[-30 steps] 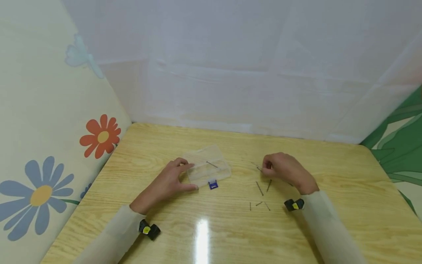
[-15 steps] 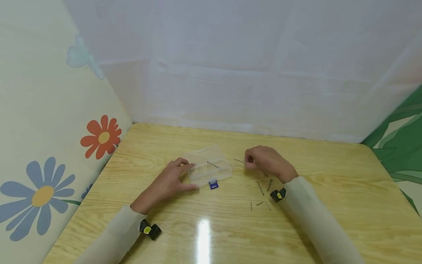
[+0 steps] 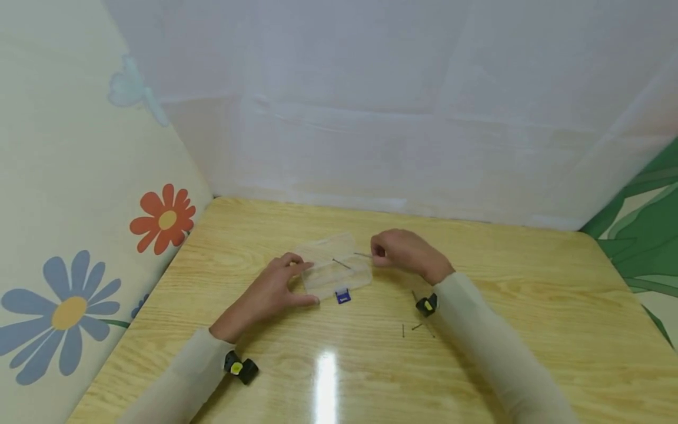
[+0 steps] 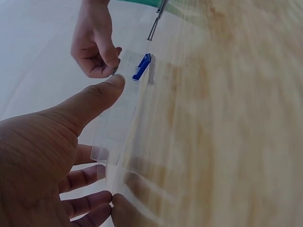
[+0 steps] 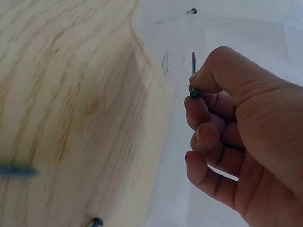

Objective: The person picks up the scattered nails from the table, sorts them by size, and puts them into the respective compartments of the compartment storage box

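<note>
A clear plastic box [image 3: 358, 278] lies with its lid raised at the back and a blue latch [image 3: 343, 296] at its front. My left hand [image 3: 267, 294] holds the box's left end, thumb along the front corner and index finger at the back. One nail [image 3: 341, 264] lies in the box. My right hand [image 3: 405, 253] pinches another nail [image 5: 193, 66] between thumb and index finger. Its tip points left, over the box's right end. In the right wrist view the dark nail head shows at the fingertips; the other fingers curl below.
Several loose nails [image 3: 403, 331] lie on the wooden table [image 3: 265, 377] right of the box, partly under the right forearm. A white cloth [image 3: 328, 147] hangs behind the table, and flowered cloth [image 3: 63, 176] covers the left side. Each wrist wears a black camera [image 3: 241, 368].
My right hand has moved left from the loose nails to the box's right end, carrying the pinched nail. The left hand and the box have stayed in place.
</note>
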A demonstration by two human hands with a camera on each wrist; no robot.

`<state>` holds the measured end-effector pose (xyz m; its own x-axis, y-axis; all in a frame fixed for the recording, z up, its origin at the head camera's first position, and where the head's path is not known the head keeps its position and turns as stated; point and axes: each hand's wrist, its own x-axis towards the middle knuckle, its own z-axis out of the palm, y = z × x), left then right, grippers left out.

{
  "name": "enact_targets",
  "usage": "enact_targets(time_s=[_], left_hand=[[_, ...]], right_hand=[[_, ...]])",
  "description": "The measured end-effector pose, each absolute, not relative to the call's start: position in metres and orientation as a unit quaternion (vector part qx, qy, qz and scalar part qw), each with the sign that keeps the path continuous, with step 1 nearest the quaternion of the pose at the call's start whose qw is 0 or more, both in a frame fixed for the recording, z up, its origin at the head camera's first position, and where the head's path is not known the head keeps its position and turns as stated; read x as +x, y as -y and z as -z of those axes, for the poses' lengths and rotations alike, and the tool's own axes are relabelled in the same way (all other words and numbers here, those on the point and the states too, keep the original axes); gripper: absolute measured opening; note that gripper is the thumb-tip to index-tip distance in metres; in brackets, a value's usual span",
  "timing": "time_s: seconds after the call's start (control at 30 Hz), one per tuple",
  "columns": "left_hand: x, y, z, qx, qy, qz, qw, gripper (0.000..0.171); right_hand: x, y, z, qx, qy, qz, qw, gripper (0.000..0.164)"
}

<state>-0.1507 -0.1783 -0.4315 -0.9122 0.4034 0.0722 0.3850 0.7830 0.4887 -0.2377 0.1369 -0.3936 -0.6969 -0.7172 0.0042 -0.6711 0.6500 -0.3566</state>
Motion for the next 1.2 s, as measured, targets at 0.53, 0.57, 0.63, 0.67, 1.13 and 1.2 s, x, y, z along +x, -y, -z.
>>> enact_targets(time_s=[0.53, 0.57, 0.63, 0.67, 1.13, 1.2], left_hand=[[-0.15, 0.178, 0.434, 0.206, -0.941, -0.267, 0.01, 0.081], [-0.15, 0.178, 0.434, 0.204, -0.942, -0.267, 0.01, 0.081], [-0.15, 0.178, 0.434, 0.204, -0.942, -0.266, 0.008, 0.081], [-0.15, 0.177, 0.434, 0.205, -0.942, -0.264, 0.007, 0.081], [-0.15, 0.176, 0.433, 0.206, -0.943, -0.262, 0.003, 0.079], [-0.15, 0.176, 0.433, 0.205, -0.943, -0.263, 0.004, 0.079]], right_hand=[[-0.242, -0.106, 0.392, -0.406, -0.903, 0.122, 0.074, 0.017], [-0.242, -0.105, 0.392, -0.408, -0.902, 0.121, 0.075, 0.017], [-0.241, -0.101, 0.392, -0.411, -0.9, 0.121, 0.076, 0.018], [-0.241, -0.099, 0.392, -0.412, -0.9, 0.12, 0.077, 0.018], [-0.236, -0.091, 0.393, -0.412, -0.899, 0.123, 0.081, 0.021], [-0.236, -0.091, 0.394, -0.415, -0.897, 0.125, 0.084, 0.02]])
